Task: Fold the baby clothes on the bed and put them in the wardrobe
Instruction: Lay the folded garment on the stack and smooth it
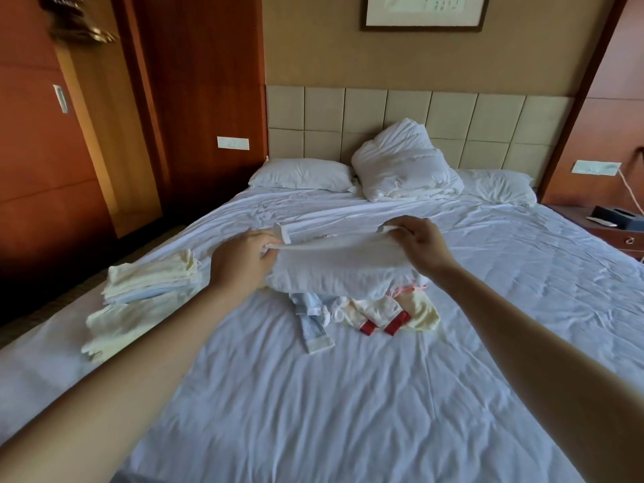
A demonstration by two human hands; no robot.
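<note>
Forearms (139, 360) forward, left hand (240, 261) and right hand (420, 244) fingers pinching opposite ends of white garment (334, 264).

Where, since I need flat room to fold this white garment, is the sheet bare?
Bare sheet lies nearer than the unfolded pile, and right of it toward the nightstand. Crowded: the folded stack at the left edge, pillows at the headboard.

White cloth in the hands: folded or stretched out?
Stretched out. The white cloth hangs between the left hand and right hand, each pinching one end.
</note>
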